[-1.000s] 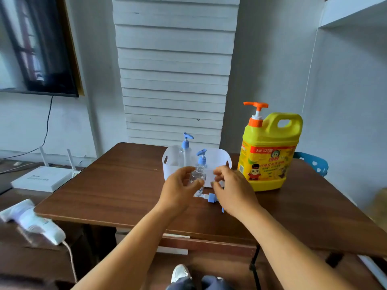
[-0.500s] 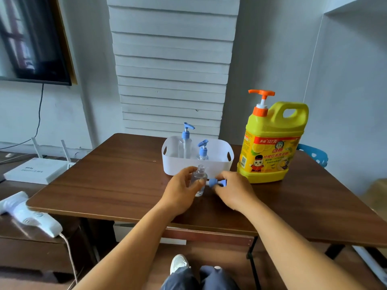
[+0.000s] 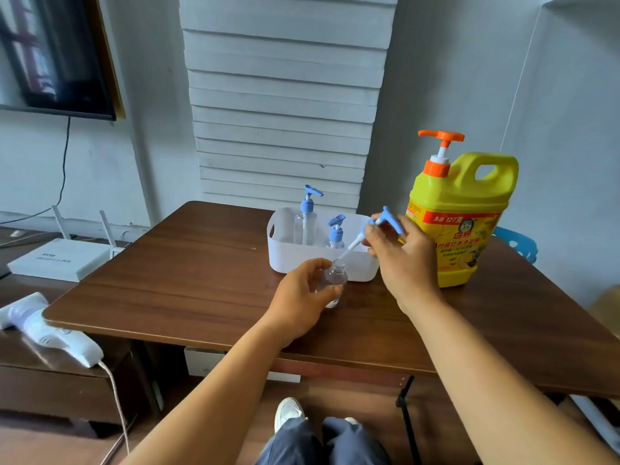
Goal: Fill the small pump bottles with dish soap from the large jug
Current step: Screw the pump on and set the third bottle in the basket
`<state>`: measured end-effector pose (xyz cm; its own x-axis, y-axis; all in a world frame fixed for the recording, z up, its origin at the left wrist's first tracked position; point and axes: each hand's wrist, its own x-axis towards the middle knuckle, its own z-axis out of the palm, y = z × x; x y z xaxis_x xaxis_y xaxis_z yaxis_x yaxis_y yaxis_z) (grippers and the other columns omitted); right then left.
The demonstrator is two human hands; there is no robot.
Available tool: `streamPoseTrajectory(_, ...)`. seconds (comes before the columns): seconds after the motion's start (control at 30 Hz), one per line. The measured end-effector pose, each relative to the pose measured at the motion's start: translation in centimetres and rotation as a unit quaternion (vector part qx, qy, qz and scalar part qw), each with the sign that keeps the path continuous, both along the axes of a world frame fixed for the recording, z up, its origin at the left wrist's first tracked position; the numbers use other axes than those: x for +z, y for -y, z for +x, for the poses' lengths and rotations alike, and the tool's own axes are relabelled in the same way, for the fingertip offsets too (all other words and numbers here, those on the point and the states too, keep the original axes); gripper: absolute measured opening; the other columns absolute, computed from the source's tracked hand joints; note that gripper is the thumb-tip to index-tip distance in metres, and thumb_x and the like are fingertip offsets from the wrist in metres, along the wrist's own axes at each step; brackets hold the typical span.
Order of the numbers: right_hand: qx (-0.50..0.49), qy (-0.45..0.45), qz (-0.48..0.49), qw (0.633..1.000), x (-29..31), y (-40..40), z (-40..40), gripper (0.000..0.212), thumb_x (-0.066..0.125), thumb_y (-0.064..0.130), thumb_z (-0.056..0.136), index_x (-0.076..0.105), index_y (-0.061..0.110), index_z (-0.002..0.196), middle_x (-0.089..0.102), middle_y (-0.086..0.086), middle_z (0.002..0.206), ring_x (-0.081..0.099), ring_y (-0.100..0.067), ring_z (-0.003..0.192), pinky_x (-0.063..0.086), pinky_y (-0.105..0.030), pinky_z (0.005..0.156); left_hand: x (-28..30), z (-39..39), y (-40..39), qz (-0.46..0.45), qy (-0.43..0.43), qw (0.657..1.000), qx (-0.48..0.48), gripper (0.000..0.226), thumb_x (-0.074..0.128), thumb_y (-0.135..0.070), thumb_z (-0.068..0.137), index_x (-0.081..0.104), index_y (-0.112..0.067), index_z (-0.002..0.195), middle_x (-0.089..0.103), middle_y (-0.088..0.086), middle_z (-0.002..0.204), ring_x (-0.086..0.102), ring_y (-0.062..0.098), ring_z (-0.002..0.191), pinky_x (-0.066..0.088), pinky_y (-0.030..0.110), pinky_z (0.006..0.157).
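Brown wood, the table [image 3: 188, 263] bears everything; the jug [image 3: 459, 219], yellow with an orange pump, stands upright at its far right and serves as landmark. Left of the jug sits a white bin [image 3: 285, 253] holding two upright pump bottles [image 3: 307, 219] with blue heads. Just in front of the bin, left of the jug, a clear bottle [image 3: 332, 283] stands on the table with its neck uncapped. The left hand [image 3: 298, 300] curls round this bottle, thumb and fingers gripping its sides. The right hand [image 3: 402, 260], in front of the jug's label, pinches a blue pump head [image 3: 385, 219] in its fingertips, lifted out, its white tube slanting down toward the bottle's mouth. Far left of the jug, off the table, lie a white router [image 3: 60, 260] and a dark screen [image 3: 57, 55] on a grey wall.
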<state>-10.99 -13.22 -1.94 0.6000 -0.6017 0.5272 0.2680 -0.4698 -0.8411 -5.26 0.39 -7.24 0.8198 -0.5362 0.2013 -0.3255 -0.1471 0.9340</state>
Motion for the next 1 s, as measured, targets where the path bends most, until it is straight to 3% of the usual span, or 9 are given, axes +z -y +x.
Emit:
streamPoseTrajectory(0.1, 0.016, 0.036, -0.035, 0.999, 1.1, -0.7, 0.2, 0.015, 0.067, 0.019, 0.083, 0.061, 0.032, 0.079, 0.068, 0.007, 0.076, 0.070, -0.013, 0.072, 0.057, -0.045, 0.071, -0.2, 0.3, 0.0, 0.002, -0.003, 1.000, 0.007, 0.043, 0.068, -0.023, 0.080, 0.051, -0.026, 0.120, 0.059, -0.012, 0.108, 0.057, 0.008, 0.105, 0.047, 0.023, 0.090)
streamPoseTrajectory(0.27, 0.005, 0.010, -0.109, 0.994, 0.9, -1.0, 0.4, 0.009, 0.066, 0.022, 0.083, 0.064, 0.021, 0.092, 0.067, 0.002, 0.077, 0.067, -0.016, 0.075, 0.054, -0.032, 0.068, -0.3, 0.4, 0.0, -0.001, -0.009, 1.000, 0.002, 0.044, 0.067, -0.022, 0.082, 0.050, -0.023, 0.122, 0.061, -0.010, 0.108, 0.059, 0.008, 0.104, 0.047, 0.023, 0.091)
streamPoseTrajectory(0.37, -0.002, -0.026, -0.150, 0.988, 0.3, -1.1, 0.1, 0.012, 0.065, 0.020, 0.083, 0.065, 0.016, 0.094, 0.068, -0.001, 0.079, 0.065, -0.016, 0.076, 0.049, -0.023, 0.065, -0.5, 0.5, 0.0, -0.003, -0.009, 1.000, 0.000, 0.044, 0.067, -0.022, 0.082, 0.050, -0.024, 0.122, 0.060, -0.012, 0.107, 0.059, 0.008, 0.105, 0.047, 0.026, 0.093)
streamPoseTrajectory(0.6, 0.017, -0.155, -0.226, 0.962, -1.8, -1.4, 0.2, 0.014, 0.069, 0.026, 0.080, 0.068, 0.016, 0.090, 0.066, 0.003, 0.077, 0.061, -0.015, 0.071, 0.044, -0.021, 0.059, -0.9, 0.5, 0.2, -0.009, 0.002, 1.000, -0.010, 0.034, 0.066, -0.021, 0.082, 0.053, -0.028, 0.113, 0.065, -0.009, 0.106, 0.062, 0.010, 0.101, 0.051, 0.030, 0.092)
streamPoseTrajectory(0.73, 0.022, -0.179, -0.174, 0.968, -2.0, -1.4, 0.7, 0.022, 0.071, 0.032, 0.077, 0.064, 0.018, 0.093, 0.064, 0.009, 0.080, 0.060, -0.008, 0.074, 0.043, -0.014, 0.060, -0.9, 0.8, 0.1, 0.000, 0.018, 1.000, -0.013, 0.038, 0.065, -0.024, 0.083, 0.051, -0.026, 0.118, 0.063, -0.007, 0.108, 0.060, 0.012, 0.102, 0.051, 0.027, 0.089)
streamPoseTrajectory(0.87, 0.077, -0.199, -0.135, 0.968, -2.1, -1.2, 1.0, 0.021, 0.066, 0.025, 0.081, 0.065, 0.019, 0.101, 0.068, 0.005, 0.093, 0.063, -0.011, 0.088, 0.051, -0.026, 0.078, -1.1, 0.8, 0.2, 0.001, 0.018, 1.000, -0.008, 0.039, 0.066, -0.026, 0.082, 0.051, -0.024, 0.119, 0.065, -0.007, 0.108, 0.061, 0.012, 0.101, 0.052, 0.030, 0.090)
streamPoseTrajectory(1.0, 0.058, -0.204, -0.115, 0.971, -2.2, -1.2, 1.0, 0.026, 0.074, 0.032, 0.074, 0.060, 0.019, 0.092, 0.063, 0.009, 0.085, 0.059, -0.006, 0.080, 0.044, -0.015, 0.063, -1.0, 0.9, 0.1, -0.002, 0.018, 1.000, -0.010, 0.035, 0.066, -0.025, 0.082, 0.052, -0.027, 0.115, 0.065, -0.004, 0.107, 0.061, 0.013, 0.101, 0.052, 0.030, 0.089)
